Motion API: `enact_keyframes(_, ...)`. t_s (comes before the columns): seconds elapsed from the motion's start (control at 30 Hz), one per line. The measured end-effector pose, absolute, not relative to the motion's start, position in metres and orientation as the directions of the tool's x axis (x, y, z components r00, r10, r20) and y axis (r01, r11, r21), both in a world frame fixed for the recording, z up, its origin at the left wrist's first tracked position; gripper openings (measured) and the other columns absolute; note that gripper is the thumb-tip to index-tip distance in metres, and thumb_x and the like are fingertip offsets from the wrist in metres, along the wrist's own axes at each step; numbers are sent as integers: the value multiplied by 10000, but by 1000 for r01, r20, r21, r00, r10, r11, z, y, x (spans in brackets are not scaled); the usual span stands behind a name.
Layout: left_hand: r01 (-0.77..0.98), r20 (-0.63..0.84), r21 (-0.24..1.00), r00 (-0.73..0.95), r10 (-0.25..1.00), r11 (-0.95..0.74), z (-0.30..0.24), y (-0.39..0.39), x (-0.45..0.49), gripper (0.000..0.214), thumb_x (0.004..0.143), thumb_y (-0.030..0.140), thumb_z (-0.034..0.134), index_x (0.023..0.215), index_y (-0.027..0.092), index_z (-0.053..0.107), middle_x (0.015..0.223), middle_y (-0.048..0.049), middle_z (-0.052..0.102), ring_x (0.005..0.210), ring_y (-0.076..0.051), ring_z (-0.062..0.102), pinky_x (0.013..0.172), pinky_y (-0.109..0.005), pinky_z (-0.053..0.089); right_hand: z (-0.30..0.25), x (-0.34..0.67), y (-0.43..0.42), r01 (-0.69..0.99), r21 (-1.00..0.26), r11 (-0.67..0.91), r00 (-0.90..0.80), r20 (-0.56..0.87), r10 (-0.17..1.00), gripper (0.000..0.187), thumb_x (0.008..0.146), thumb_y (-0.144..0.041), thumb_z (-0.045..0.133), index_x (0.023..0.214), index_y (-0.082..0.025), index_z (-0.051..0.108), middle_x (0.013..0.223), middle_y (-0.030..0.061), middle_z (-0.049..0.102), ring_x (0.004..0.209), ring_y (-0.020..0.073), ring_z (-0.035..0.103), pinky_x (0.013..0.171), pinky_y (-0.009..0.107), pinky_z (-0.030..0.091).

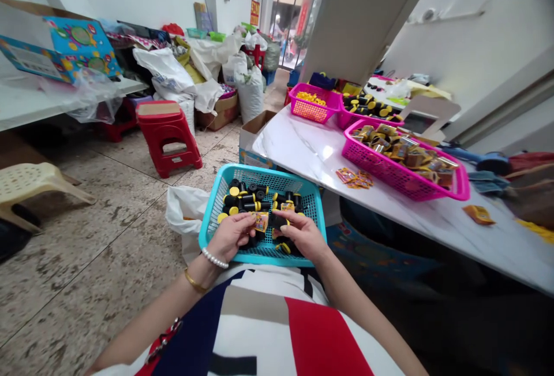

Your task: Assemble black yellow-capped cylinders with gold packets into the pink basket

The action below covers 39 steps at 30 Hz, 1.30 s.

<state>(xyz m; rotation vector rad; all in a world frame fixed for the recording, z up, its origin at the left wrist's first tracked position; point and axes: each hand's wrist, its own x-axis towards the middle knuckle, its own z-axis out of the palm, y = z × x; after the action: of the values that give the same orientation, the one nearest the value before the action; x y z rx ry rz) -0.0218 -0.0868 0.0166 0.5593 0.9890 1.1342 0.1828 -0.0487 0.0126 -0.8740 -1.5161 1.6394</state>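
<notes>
Left hand [234, 229] pinches a sachet [261, 222], right hand [305, 234] a black cylinder [277, 222] — others lie loose. Packets [402, 152] heaped mid-right look done.

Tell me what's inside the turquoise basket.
Black cylindrical pieces, some with yellow ends, and small printed packets show inside the turquoise basket. The left hand and right hand cover part; anything beneath the top layer is hidden.

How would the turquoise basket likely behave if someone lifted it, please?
The turquoise basket would probably flex a little, given its perforated walls. Its loose black-and-yellow pieces look cylindrical, so they may roll if it tilts.
</notes>
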Motion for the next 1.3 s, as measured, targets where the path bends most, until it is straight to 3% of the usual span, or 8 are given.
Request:
enact_keyframes(0.23, -545, -400, 743, 106, 910, 390, 17, -87, -19, 258, 694, 257, 740, 880, 94, 668, 678, -20, 584, 464, -32, 443, 329, -119, 171, 17, 175, -49, 8, -999, -53, -469, -51, 882, 380, 719, -249, 696, 1095, -203, 668, 901, 27, 679, 657, 125, 614, 617, 270, 520)
enact_keyframes(0.5, -446, -333, 827, 103, 937, 343, 17, -95, -16, 337, 705, 392, 740, 844, 88, 695, 528, 9, 518, 420, -22, 333, 370, -149, 137, 28, 172, -55, 283, -898, 339, -464, 181, 867, 288, 762, -215, 654, 1044, -210, 712, 848, 39, 589, 788, 161, 565, 686, 286, 479)
enact_keyframes(0.63, -444, -278, 858, 24, 960, 259, 18, -97, -13, 366, 680, 382, 763, 875, 79, 700, 592, -2, 535, 487, -40, 390, 386, -146, 211, 25, 169, -57, 176, -947, 270, -359, 193, 913, 201, 719, -243, 717, 915, -204, 698, 816, 27, 602, 734, 155, 561, 653, 282, 479)
enact_keyframes(0.73, -457, -246, 870, -74, 966, 187, 21, -97, -13, 445, 684, 373, 766, 1041, 132, 655, 763, -20, 588, 597, -67, 479, 415, -140, 298, 20, 166, -60, 16, -987, 158, -297, 146, 944, 258, 664, -260, 780, 892, -215, 668, 790, 0, 589, 687, 136, 559, 636, 270, 486)
enact_keyframes(0.8, -410, -230, 888, -2, 973, 209, 23, -98, -14, 497, 695, 372, 761, 1119, 161, 611, 855, -31, 601, 678, -97, 534, 451, -155, 371, 18, 166, -61, -9, -983, 184, -304, 178, 936, 283, 656, -257, 796, 915, -228, 686, 851, 6, 578, 727, 137, 568, 671, 275, 498)
enact_keyframes(0.9, -280, -225, 923, 159, 961, 263, 25, -100, -15, 461, 708, 362, 751, 1079, 129, 606, 779, -24, 600, 643, -109, 545, 478, -189, 419, 17, 168, -64, 41, -962, 268, -332, 240, 912, 314, 699, -250, 769, 1008, -259, 712, 941, 27, 550, 790, 147, 570, 705, 284, 515)
enact_keyframes(1.1, -197, -194, 953, 190, 963, 231, 26, -96, -7, 351, 714, 292, 746, 987, 115, 613, 700, 0, 609, 527, -57, 489, 502, -186, 402, 18, 171, -66, 196, -895, 401, -384, 306, 871, 480, 757, -200, 715, 1218, -279, 604, 968, 42, 607, 817, 166, 603, 733, 314, 545)
enact_keyframes(1.3, -241, -279, 910, 249, 928, 338, 30, -92, -8, 492, 714, 407, 738, 1093, 143, 568, 745, -19, 628, 586, -118, 582, 484, -212, 437, 26, 176, -64, 269, -803, 531, -387, 415, 823, 276, 752, -184, 707, 1018, -240, 666, 940, 46, 631, 788, 170, 611, 678, 303, 552)
